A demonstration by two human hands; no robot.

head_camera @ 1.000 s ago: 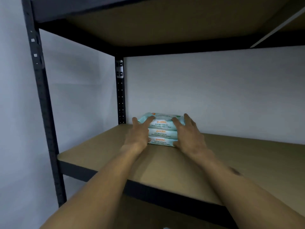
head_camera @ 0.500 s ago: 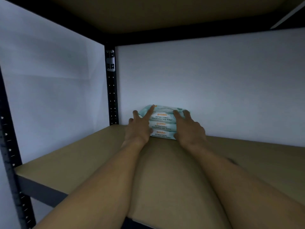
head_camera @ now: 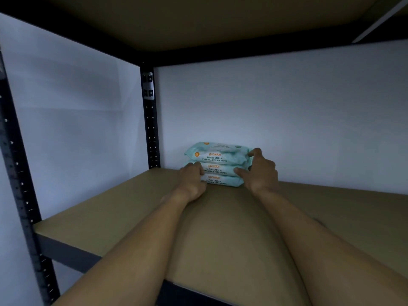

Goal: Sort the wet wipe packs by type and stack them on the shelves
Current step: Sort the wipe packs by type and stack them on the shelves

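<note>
The stack (head_camera: 217,160) is gripped endwise by the left hand (head_camera: 191,181) and right hand (head_camera: 262,172). Its edges should be squared gently.

Bg only: white walls, black rack posts.
Back wall (head_camera: 287,111) plain white, side wall (head_camera: 77,129) on L same, both dim/bluish. Rear post (head_camera: 151,133) black w/ rows of small holes, stands at the corner btw the 2 walls; grey clip (head_camera: 148,88) near its top. Front post (head_camera: 19,184) at L edge, blurred. Pale strip (head_camera: 379,21) top R, slanted.
</note>
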